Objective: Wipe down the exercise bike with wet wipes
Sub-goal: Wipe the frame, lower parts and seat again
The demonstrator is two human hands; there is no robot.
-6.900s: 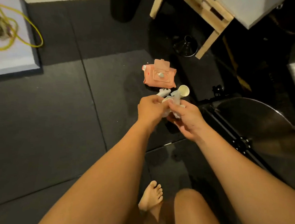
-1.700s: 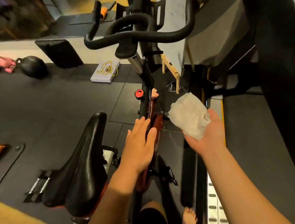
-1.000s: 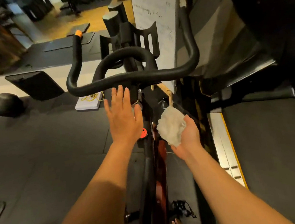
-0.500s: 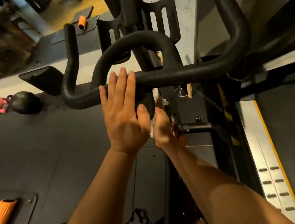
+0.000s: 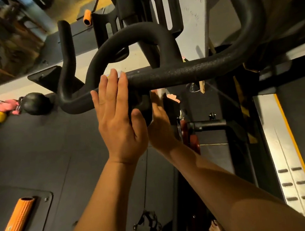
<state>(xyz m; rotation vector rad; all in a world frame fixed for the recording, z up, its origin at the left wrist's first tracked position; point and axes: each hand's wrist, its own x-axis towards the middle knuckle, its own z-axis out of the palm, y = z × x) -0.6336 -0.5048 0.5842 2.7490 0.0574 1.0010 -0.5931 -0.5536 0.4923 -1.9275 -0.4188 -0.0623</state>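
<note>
Fingers point(image 5: 113, 85), left hand point(image 5: 120, 125): straight and held together, laid flat against the black foam-padded handlebar point(image 5: 181, 74) at frame centre, thumb spread and holding nothing. This is judged to be a brace that steadies the bar.

Right hand point(image 5: 161, 129): reaches up under the bar beside the stem, just right of the left hand. Its fingers are mostly hidden, so the grip cannot be told. A pale sliver of white wet wipe point(image 5: 160, 93) shows at their tips, probably pressed to the underside for wiping.

Black and dark-red exercise bike point(image 5: 189, 136): fills the centre and upper frame.

Count:
- hands, two
- wipe, one
- pink wipe pack point(image 5: 173, 97), one, on the floor past the right hand, within reach for refills
- orange ribbed foam rollers, two, lower left point(image 5: 17, 217) and top point(image 5: 87, 19)
- black round kettlebell point(image 5: 35, 106), one, left
- black pedal point(image 5: 147, 227), one, bottom
</note>
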